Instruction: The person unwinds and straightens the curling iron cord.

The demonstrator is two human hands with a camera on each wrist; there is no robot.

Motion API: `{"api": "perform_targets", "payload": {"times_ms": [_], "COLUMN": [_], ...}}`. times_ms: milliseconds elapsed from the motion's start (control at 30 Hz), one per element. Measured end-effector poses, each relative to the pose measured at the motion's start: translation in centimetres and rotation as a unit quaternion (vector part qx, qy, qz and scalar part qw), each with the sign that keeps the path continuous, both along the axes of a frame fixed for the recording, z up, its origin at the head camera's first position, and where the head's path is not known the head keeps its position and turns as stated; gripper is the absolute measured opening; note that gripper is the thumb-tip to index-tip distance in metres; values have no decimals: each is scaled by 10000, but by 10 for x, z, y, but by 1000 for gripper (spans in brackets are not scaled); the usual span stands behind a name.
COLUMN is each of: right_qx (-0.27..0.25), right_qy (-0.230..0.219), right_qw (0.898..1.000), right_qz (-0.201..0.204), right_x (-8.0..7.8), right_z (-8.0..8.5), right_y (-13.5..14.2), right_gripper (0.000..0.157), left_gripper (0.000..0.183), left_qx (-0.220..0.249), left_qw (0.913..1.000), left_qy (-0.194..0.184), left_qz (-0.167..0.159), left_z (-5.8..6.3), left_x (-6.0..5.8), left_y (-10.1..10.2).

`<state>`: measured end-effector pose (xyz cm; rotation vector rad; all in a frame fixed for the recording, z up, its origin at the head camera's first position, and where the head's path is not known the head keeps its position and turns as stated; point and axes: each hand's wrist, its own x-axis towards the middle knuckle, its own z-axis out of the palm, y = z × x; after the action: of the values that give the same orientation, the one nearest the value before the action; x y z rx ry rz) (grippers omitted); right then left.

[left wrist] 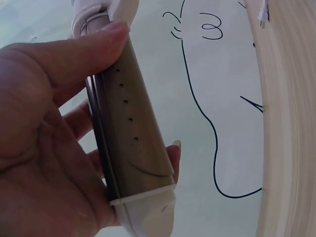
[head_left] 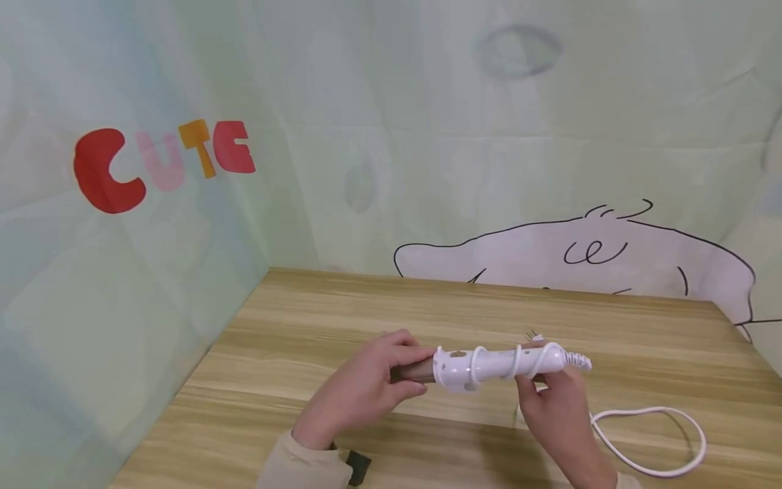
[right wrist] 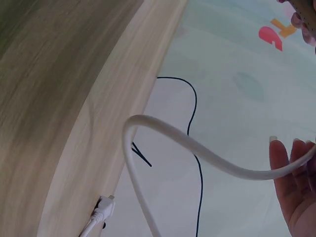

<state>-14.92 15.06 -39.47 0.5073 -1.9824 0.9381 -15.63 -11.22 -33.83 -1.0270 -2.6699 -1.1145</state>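
A white curling iron (head_left: 493,365) with a brown metal barrel (left wrist: 129,111) is held level above the table, its handle towards the right. My left hand (head_left: 360,387) grips the barrel; the left wrist view shows the thumb across it and fingers behind. White power cord (right wrist: 207,154) winds in several turns around the handle. Under the handle's right end, my right hand (head_left: 559,411) pinches the loose cord, which runs across its fingers in the right wrist view. The thumb is hidden there. The cord's slack forms a loop (head_left: 699,441) at the right.
The white plug (head_left: 536,337) lies on the wooden table (head_left: 293,319) behind the iron. Printed cloth walls (head_left: 342,136) stand along the table's left and back sides. A small black object (head_left: 358,467) sits by the left sleeve.
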Motion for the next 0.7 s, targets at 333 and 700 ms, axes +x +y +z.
{"api": "perform_targets", "payload": {"times_ms": [333, 700], "right_qx": [1081, 1554], "right_qy": [-848, -1529], "right_qw": [9739, 9135], "right_qz": [1809, 3436], "right_x": [8, 27], "right_z": [3, 27], "right_y": [-3, 9], "right_gripper": [18, 37], "left_gripper": [46, 46], "left_qx": [265, -1079], "left_qw": [9829, 9627], "left_qy": [1095, 1212], "left_qz": [1459, 2165], "left_z": [-4, -15], "left_x": [-7, -13], "left_y": [8, 8]}}
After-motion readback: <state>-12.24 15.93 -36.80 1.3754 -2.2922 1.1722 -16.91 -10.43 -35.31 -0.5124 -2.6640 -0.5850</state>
